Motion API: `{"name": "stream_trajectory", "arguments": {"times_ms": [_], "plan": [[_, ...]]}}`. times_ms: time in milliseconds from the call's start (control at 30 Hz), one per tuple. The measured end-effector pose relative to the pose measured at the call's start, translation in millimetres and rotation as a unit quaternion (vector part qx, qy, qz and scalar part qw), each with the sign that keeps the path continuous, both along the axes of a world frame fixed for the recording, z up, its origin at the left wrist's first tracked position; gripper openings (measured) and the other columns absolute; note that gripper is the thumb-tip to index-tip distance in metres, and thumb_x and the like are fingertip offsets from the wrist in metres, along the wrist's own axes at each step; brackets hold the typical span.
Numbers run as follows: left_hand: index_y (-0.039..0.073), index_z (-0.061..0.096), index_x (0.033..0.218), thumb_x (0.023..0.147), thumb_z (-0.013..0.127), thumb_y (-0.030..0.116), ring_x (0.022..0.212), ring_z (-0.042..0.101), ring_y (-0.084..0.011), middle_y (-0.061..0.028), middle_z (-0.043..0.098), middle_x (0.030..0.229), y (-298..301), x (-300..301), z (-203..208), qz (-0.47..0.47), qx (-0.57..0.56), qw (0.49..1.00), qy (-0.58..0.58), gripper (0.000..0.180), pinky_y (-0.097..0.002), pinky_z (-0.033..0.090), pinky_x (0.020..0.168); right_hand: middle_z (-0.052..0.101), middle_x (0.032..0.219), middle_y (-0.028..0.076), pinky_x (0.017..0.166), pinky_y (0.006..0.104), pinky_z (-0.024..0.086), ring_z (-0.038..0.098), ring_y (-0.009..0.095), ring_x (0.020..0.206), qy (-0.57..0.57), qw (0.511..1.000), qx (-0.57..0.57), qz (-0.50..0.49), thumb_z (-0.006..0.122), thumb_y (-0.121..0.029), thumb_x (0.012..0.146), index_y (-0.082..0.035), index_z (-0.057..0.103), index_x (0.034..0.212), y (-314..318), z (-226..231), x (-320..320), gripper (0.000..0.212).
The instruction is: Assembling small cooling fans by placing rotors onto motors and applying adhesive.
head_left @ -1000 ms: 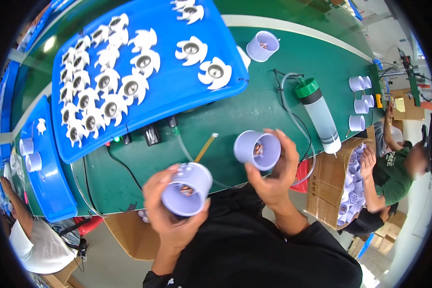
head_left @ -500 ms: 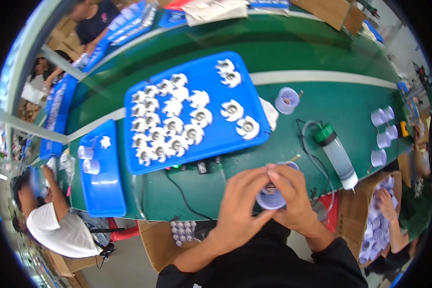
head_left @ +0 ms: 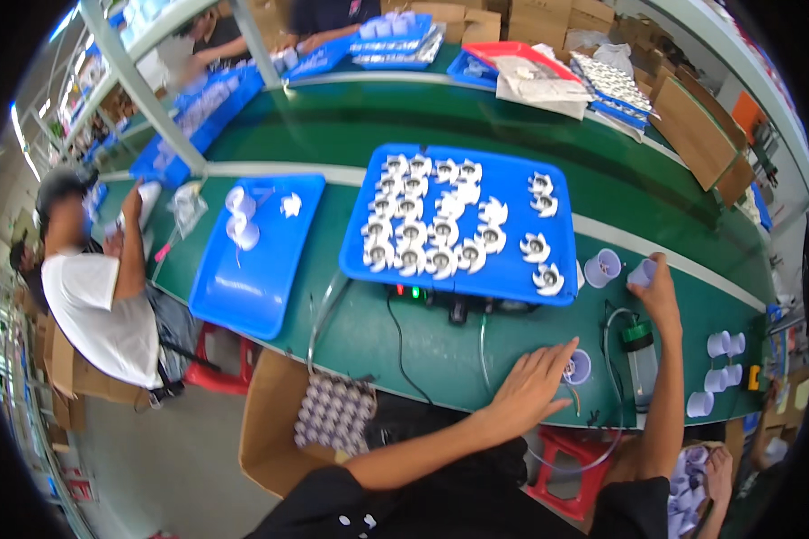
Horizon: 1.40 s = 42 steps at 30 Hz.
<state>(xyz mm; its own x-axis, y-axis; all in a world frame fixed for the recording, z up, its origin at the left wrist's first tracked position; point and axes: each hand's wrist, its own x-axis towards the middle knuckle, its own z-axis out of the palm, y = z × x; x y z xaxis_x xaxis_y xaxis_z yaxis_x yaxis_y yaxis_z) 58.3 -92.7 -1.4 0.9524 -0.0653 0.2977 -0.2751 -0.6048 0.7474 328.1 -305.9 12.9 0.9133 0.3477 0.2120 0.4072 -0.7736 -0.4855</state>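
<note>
The left hand (head_left: 534,384) was loosely open, fingers (head_left: 546,361) extended beside a round lilac plastic cup (head_left: 582,366) over the green tabletop (head_left: 360,337), contact unclear; the right hand (head_left: 658,289) gripped a matching lilac cup (head_left: 643,271) near a third cup (head_left: 601,269).

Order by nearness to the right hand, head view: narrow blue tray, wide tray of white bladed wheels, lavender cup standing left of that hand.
1. Lavender cup: just left of the right hand.
2. Wide tray: farther left.
3. Narrow blue tray: farthest left.
</note>
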Motion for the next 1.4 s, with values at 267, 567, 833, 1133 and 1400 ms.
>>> {"name": "stream_trajectory", "arguments": {"times_ms": [267, 567, 833, 1133, 1400], "plan": [[0.005, 0.047, 0.132, 0.077, 0.078, 0.013, 0.122, 0.051, -0.0351, -0.0166, 0.056, 0.128, 3.5, 9.8, -16.7, 0.02, -0.079, 0.996, -0.039, 0.064, -0.0447, 0.038, 0.103, 0.047, 0.134, 0.025, 0.103, 0.0457, 0.044, 0.05, 0.042, 0.124, -0.035, 0.988, -0.146, 0.03, 0.077, -0.003, 0.073, -0.014, 0.029, 0.153, 31.6, 53.3, -24.0, 0.093], [0.004, 0.052, 0.127, 0.071, 0.087, 0.014, 0.115, 0.054, -0.0309, -0.0146, 0.057, 0.122, 78.7, -58.0, -7.5, 0.18, -0.189, 0.961, -0.087, 0.067, -0.0396, 0.044, 0.099, 0.063, 0.103, 0.012, 0.08, 0.0368, 0.051, 0.064, 0.028, 0.094, -0.083, 0.924, 0.026, 0.371, 0.065, -0.006, 0.089, -0.005, 0.066, 0.11, 240.0, 99.9, -79.7, 0.02], [0.002, 0.053, 0.131, 0.069, 0.085, 0.01, 0.11, 0.055, -0.0317, -0.016, 0.058, 0.118, 117.7, -66.8, -17.7, 0.327, -0.092, 0.933, -0.114, 0.07, -0.0393, 0.045, 0.096, 0.064, 0.101, 0.013, 0.081, 0.0422, 0.055, 0.064, 0.031, 0.099, -0.26, 0.818, -0.144, 0.492, 0.062, -0.005, 0.084, -0.006, 0.069, 0.104, 395.8, 73.3, -60.5, 0.021], [0.003, 0.055, 0.13, 0.073, 0.084, 0.016, 0.108, 0.057, -0.0323, -0.016, 0.06, 0.118, 131.2, -69.1, -22.7, 0.375, -0.135, 0.914, -0.075, 0.065, -0.0401, 0.046, 0.095, 0.062, 0.098, 0.011, 0.082, 0.0426, 0.054, 0.063, 0.03, 0.099, -0.261, 0.768, -0.182, 0.556, 0.064, -0.006, 0.078, -0.007, 0.07, 0.092, 417.3, 71.5, -61.4, 0.015], [0.004, 0.056, 0.131, 0.075, 0.083, 0.02, 0.112, 0.056, -0.0331, -0.0143, 0.061, 0.121, 128.1, -71.8, -22.6, 0.35, -0.105, 0.929, -0.055, 0.065, -0.0421, 0.045, 0.098, 0.065, 0.086, 0.008, 0.07, 0.0341, 0.056, 0.068, 0.022, 0.086, -0.424, 0.688, -0.239, 0.537, 0.066, -0.006, 0.076, -0.004, 0.069, 0.081, 422.2, 57.2, -60.1, 0.006]]}}
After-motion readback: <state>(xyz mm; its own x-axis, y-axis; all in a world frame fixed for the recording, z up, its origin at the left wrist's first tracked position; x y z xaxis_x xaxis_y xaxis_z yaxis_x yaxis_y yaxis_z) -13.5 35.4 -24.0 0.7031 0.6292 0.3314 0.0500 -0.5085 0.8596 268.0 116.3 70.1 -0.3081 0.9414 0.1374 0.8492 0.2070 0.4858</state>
